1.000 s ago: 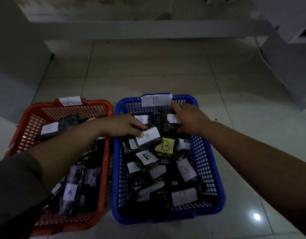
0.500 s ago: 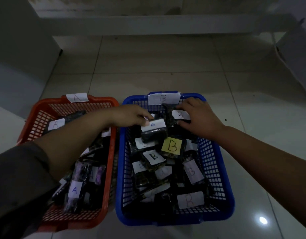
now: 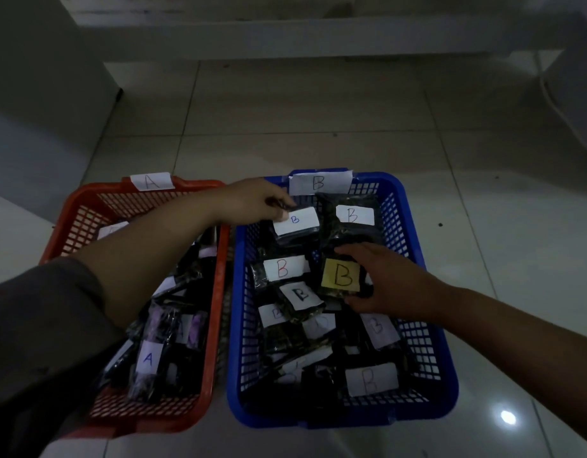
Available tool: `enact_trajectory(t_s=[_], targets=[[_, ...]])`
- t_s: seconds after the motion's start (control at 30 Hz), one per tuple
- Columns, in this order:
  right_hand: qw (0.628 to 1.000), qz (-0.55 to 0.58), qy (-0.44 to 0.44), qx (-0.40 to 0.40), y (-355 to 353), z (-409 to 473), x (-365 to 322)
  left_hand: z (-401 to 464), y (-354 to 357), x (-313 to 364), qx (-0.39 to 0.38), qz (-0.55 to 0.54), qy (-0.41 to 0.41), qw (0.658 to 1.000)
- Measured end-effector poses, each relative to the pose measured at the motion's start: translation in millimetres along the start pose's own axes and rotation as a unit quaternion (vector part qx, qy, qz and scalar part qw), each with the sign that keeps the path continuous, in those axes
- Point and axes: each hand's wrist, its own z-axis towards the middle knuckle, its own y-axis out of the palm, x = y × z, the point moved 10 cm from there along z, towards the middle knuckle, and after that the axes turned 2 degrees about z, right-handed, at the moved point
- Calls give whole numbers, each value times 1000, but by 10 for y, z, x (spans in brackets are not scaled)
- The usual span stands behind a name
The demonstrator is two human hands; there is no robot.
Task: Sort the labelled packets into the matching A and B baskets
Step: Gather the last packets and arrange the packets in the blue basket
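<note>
The blue-lettered B packet (image 3: pixel 296 223) lies at 12 o'clock in the blue basket (image 3: pixel 427 325); the left hand (image 3: pixel 252 203) pinches its left edge with curled fingers. At basket centre, the right hand (image 3: pixel 381 279) curls around the yellow-labelled B packet (image 3: pixel 341 276). The red basket (image 3: pixel 216 292), at 9 o'clock, holds A packets (image 3: pixel 148 358).

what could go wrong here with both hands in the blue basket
The left hand pinches only the edge of a B packet, so it might slip. The right hand grips the yellow-labelled packet in the crowded blue basket and could drag neighbours. Dim light makes faint labels easy to misread.
</note>
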Motion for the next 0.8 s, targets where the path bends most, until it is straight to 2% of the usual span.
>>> enact_trajectory(t_s=[0.07, 0.23, 0.4, 0.6, 0.8], targets=[[999, -52, -12, -7, -88, 5, -34, 7, -27, 4, 10, -8, -2, 1000], [995, -77, 15, 66, -628, -61, 14, 17, -30, 39, 50, -80, 3, 996], [992, -122, 41, -6, -515, -124, 156, 74, 313, 225, 9, -59, 22, 998], [973, -230, 2, 28, -439, -150, 289, 61, 499, 355, -42, -36, 50, 997], [985, -155, -16, 77, -449, -70, 62, 125, 535, 494, 47, -33, 66, 996]])
